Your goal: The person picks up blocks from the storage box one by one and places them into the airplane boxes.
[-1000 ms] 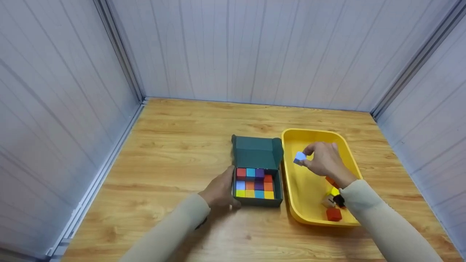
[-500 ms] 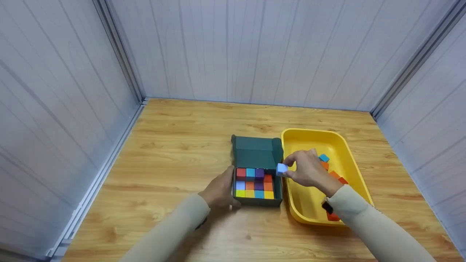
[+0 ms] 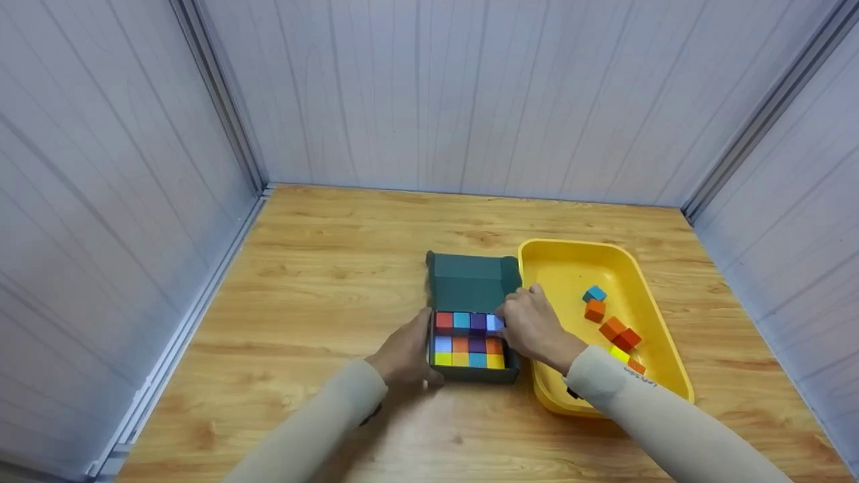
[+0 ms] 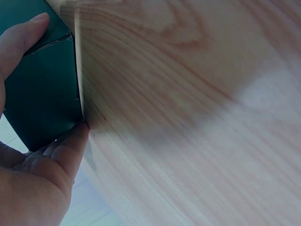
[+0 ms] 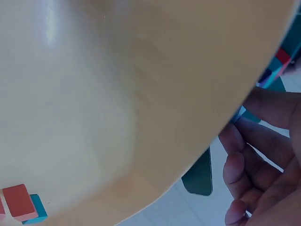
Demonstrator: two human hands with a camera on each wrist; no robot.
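A dark green box (image 3: pixel 475 374) with its lid (image 3: pixel 473 282) folded back holds rows of coloured cubes. My left hand (image 3: pixel 404 349) grips the box by its near left corner; in the left wrist view the thumb (image 4: pixel 33 30) lies on one face and the fingers along another. At the far right corner of the box, my right hand (image 3: pixel 533 325) pinches a light blue cube (image 3: pixel 493 323) beside a purple cube (image 3: pixel 478 324). In the right wrist view the tray's rim hides most of that cube.
Right beside the box stands a yellow tray (image 3: pixel 564 261). Loose cubes lie in it, among them a blue cube (image 3: pixel 594 294), an orange cube (image 3: pixel 594 310) and a yellow cube (image 3: pixel 619 354). White panel walls (image 3: pixel 443 94) enclose the wooden table (image 3: pixel 322 282).
My right hand has carried the light blue cube left from over the yellow tray to the far right corner of the box. My left hand has stayed on the box.
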